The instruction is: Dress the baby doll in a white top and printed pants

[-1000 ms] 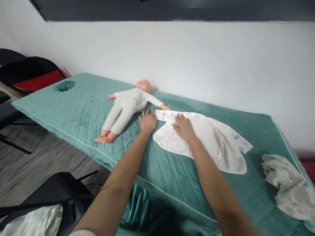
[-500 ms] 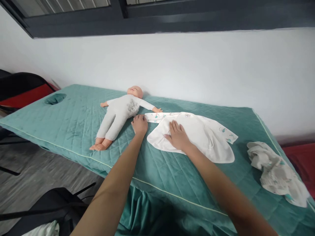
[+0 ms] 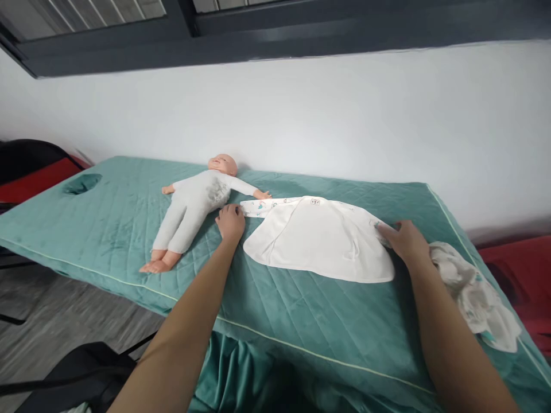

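Observation:
A white baby garment (image 3: 316, 238) lies spread flat on a teal quilted table (image 3: 129, 229). My left hand (image 3: 231, 221) is closed on the end of its left sleeve, close to the doll's outstretched arm. My right hand (image 3: 404, 240) grips the garment's right sleeve at the far side, fingers curled over the cloth. A baby doll (image 3: 193, 201) in a pale one-piece suit lies on its back to the left, head toward the wall.
A crumpled patterned cloth (image 3: 473, 295) lies at the table's right end, just beyond my right hand. The white wall runs behind the table under a dark window frame. Black and red chairs (image 3: 34, 172) stand at the left; a dark chair (image 3: 73, 378) sits below.
My right hand left the middle of the garment and moved right to its far sleeve. My left hand stayed at the left sleeve. The view shifted right and slightly up.

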Demonstrator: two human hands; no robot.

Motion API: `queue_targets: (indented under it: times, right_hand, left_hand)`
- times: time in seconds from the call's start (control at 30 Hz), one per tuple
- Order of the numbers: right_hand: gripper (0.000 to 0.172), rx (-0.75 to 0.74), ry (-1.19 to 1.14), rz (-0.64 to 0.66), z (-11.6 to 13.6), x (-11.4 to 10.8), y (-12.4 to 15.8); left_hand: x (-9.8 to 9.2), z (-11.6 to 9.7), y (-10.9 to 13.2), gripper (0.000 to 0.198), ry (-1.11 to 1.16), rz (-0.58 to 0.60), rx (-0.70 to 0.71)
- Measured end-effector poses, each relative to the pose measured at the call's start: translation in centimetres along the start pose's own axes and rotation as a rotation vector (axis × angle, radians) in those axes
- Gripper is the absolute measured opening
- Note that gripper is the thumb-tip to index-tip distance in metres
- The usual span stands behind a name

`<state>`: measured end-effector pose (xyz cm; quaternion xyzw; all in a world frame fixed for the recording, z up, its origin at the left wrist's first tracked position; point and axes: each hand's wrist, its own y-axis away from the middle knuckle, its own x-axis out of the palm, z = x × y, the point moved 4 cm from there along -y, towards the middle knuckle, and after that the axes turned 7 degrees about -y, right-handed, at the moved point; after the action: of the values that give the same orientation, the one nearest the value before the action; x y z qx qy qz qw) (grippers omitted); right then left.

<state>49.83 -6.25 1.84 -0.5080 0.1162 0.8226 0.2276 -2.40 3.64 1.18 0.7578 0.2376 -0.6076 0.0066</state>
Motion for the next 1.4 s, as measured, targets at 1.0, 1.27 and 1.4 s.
queue_targets:
  times: [1.0, 1.27, 1.4]
  right_hand:
    - [0.030, 0.088, -0.256, -0.305, -2.2, 1.0, -1.9]
    - [0.023, -0.014, -0.344, -0.431, -1.5, -0.2, -1.2]
    - [0.021, 0.015, -0.640, -0.418, -1.7, 0.2, -1.2]
  left_hand:
    - [0.3, 0.3, 0.1, 0.033, -0.025, 0.010, 0.032]
    - [0.0, 0.0, 0.2, 0.032, -0.021, 0.011, 0.024]
    - [-0.2, -0.1, 0.3, 0.033, -0.020, 0.023, 0.021]
